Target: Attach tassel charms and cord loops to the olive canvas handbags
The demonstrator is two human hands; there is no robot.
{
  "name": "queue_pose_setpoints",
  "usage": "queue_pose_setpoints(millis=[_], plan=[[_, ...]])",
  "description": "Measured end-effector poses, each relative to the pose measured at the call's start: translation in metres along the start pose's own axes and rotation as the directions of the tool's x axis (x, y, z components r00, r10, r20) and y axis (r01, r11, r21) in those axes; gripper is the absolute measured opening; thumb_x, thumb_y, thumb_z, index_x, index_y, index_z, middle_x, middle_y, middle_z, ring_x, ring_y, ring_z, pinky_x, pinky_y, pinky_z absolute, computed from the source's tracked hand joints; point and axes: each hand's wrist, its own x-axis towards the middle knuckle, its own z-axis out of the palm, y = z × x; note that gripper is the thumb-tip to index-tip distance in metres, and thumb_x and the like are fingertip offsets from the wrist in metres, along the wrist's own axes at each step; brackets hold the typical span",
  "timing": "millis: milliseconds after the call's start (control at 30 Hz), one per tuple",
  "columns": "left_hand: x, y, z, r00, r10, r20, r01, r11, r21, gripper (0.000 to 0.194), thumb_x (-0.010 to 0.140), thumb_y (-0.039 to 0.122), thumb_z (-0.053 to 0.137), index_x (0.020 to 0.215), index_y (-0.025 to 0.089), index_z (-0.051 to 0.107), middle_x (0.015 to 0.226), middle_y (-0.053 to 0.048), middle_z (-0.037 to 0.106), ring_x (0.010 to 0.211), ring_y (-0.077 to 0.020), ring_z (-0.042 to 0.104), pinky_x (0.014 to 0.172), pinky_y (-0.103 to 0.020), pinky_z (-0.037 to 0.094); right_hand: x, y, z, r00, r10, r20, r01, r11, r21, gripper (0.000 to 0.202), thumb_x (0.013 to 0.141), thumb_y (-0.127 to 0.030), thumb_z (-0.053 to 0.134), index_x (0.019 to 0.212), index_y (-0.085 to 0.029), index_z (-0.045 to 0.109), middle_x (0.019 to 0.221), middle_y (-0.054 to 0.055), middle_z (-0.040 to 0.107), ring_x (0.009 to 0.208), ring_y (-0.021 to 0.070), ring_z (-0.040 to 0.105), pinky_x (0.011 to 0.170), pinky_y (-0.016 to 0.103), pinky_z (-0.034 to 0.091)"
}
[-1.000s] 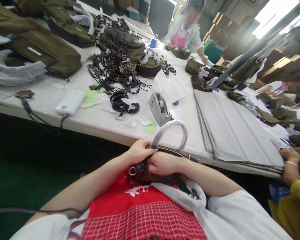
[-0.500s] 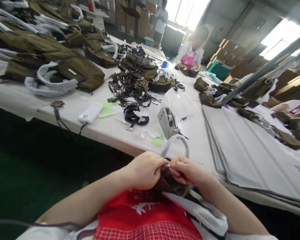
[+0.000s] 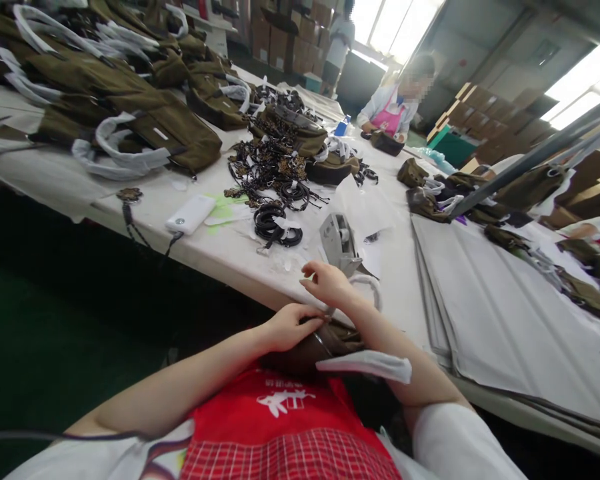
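Observation:
My left hand pinches the upper edge of a dark brown bag that rests against the red apron, at the front edge of the table. Beyond it my right hand is raised over the table edge, its fingers curled and apart, with nothing visible in them. A white-wrapped handle of the bag stands up behind my right wrist, and another wrapped strap lies across the bag's near side. Close past my right hand is a grey tape dispenser.
Coiled black straps, a heap of dark cords and a white power bank lie on the table. Olive bags fill the left. Grey sheets lie right. A person works at the far side.
My right hand has let go of the bag's edge and moved up and left towards the tape dispenser. My left hand keeps its hold. The view has shifted slightly.

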Motion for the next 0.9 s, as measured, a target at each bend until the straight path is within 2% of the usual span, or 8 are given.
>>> queue_pose_setpoints(millis=[133,333,433,533,633,700,800,900], plan=[[-0.008,-0.015,-0.008,0.98,0.055,-0.19,-0.017,0.98,0.197,0.023,0.09,0.026,0.055,0.098,0.018,0.075,0.101,-0.007,0.073,0.095,-0.0208,0.067,0.09,-0.032,0.05,0.041,0.002,0.036,0.994,0.051,0.097,-0.045,0.997,-0.058,0.029,0.082,-0.04,0.068,0.101,-0.018,0.07,0.096,0.007,0.074,0.089,0.0223,0.066,0.074,0.029,0.045],[-0.015,-0.026,-0.014,0.982,0.018,-0.19,0.033,0.965,0.26,0.024,0.092,0.032,0.056,0.088,0.019,0.075,0.086,-0.004,0.072,0.081,-0.0173,0.066,0.075,-0.026,0.051,0.051,0.001,0.053,0.99,0.082,0.117,-0.072,0.994,-0.086,0.021,0.089,-0.033,0.056,0.095,-0.02,0.072,0.098,0.008,0.075,0.09,0.0213,0.066,0.072,0.027,0.044],[-0.013,-0.026,-0.014,0.981,0.05,-0.188,0.002,0.964,0.267,0.027,0.094,0.033,0.053,0.09,0.019,0.075,0.087,-0.005,0.071,0.082,-0.0172,0.067,0.078,-0.027,0.053,0.041,0.007,0.038,0.988,0.095,0.123,-0.086,0.993,-0.08,0.019,0.085,-0.026,0.055,0.088,-0.018,0.072,0.092,0.009,0.075,0.085,0.0209,0.065,0.067,0.027,0.041],[-0.009,-0.025,-0.014,0.968,0.138,-0.208,-0.068,0.947,0.313,0.025,0.095,0.03,0.051,0.091,0.02,0.074,0.111,-0.008,0.07,0.099,-0.0188,0.067,0.093,-0.031,0.052,0.026,0.016,0.013,0.986,0.098,0.135,-0.092,0.995,-0.048,0.02,0.083,-0.022,0.051,0.077,-0.016,0.069,0.081,0.008,0.073,0.077,0.0192,0.063,0.062,0.026,0.039],[-0.002,-0.025,-0.015,0.95,0.2,-0.241,-0.093,0.916,0.391,0.024,0.094,0.028,0.051,0.089,0.02,0.073,0.15,-0.009,0.045,0.109,-0.0193,0.065,0.102,-0.035,0.049,0.005,0.023,-0.01,0.981,0.066,0.181,-0.073,0.997,0.032,0.023,0.083,-0.018,0.047,0.071,-0.017,0.066,0.072,0.003,0.07,0.069,0.015,0.061,0.059,0.023,0.039],[0.005,-0.025,-0.017,0.953,0.2,-0.229,-0.088,0.902,0.423,0.025,0.095,0.028,0.05,0.087,0.02,0.072,0.159,-0.007,0.031,0.112,-0.0199,0.064,0.103,-0.037,0.049,-0.01,0.027,-0.022,0.968,0.002,0.25,-0.05,0.982,0.184,0.021,0.081,-0.017,0.047,0.07,-0.017,0.065,0.068,0.0,0.067,0.066,0.0138,0.06,0.059,0.022,0.041],[0.013,-0.027,-0.021,0.964,0.188,-0.187,-0.089,0.894,0.44,0.025,0.095,0.029,0.05,0.087,0.02,0.072,0.151,-0.008,0.045,0.124,-0.0235,0.058,0.109,-0.039,0.045,-0.032,0.036,-0.038,0.951,-0.131,0.279,-0.003,0.901,0.434,0.02,0.08,-0.017,0.047,0.071,-0.018,0.064,0.067,0.0,0.064,0.065,0.0146,0.058,0.059,0.023,0.042],[0.016,-0.028,-0.023,0.967,0.174,-0.189,-0.076,0.897,0.435,0.027,0.095,0.032,0.049,0.09,0.02,0.073,0.14,-0.011,0.056,0.128,-0.025,0.054,0.112,-0.041,0.042,-0.049,0.048,-0.051,0.977,-0.128,0.172,0.042,0.902,0.43,0.02,0.08,-0.017,0.045,0.07,-0.017,0.063,0.069,0.002,0.064,0.065,0.0156,0.058,0.06,0.025,0.043]])
